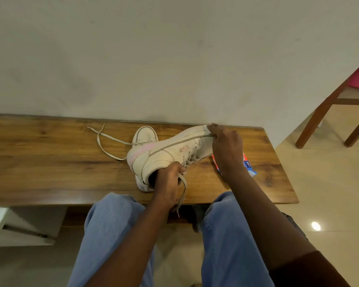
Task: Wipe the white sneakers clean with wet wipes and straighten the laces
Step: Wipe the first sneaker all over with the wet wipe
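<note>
My left hand (pixel 167 183) grips sneaker (pixel 164 157) collar and lace end (pixel 183 190); right hand (pixel 226 150) pinches lace (pixel 174 144) taut. Yanking could unthread it.

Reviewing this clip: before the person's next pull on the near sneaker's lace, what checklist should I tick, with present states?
1. Near sneaker steadied: ok, left hand grips its collar.
2. Lace under control: ok, right hand pinches it, drawn taut across the shoe.
3. Lace end controlled: ok, left hand holds it and it hangs past the table edge.
4. Far sneaker laces straightened: not ok, loose laces sprawl on the table.
5. Wipes packet reachable: ok, under the right wrist.
6. Sneakers wiped clean: cannot tell.
</note>
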